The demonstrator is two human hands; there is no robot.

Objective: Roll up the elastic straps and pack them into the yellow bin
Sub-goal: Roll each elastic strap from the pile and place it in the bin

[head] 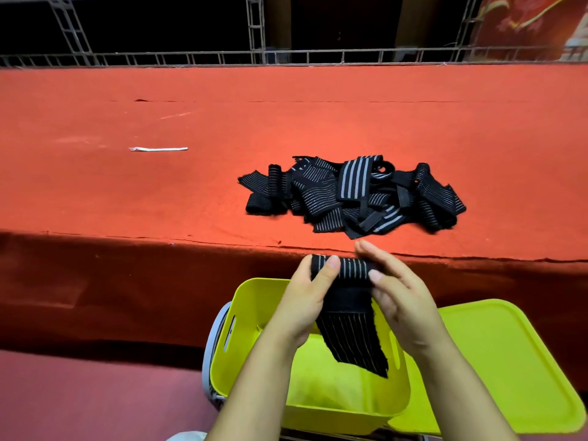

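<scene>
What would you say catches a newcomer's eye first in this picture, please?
Probably the two hands at the bottom centre: the left hand and right hand hold a half-rolled strap over the open yellow bin, its loose end hanging into the bin. Next comes the dark pile of straps on the red table, just beyond the hands.

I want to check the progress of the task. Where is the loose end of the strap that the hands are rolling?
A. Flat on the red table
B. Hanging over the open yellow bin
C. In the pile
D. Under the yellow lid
B: the strap, held by the left hand and the right hand, hangs its tail over the yellow bin.
</scene>
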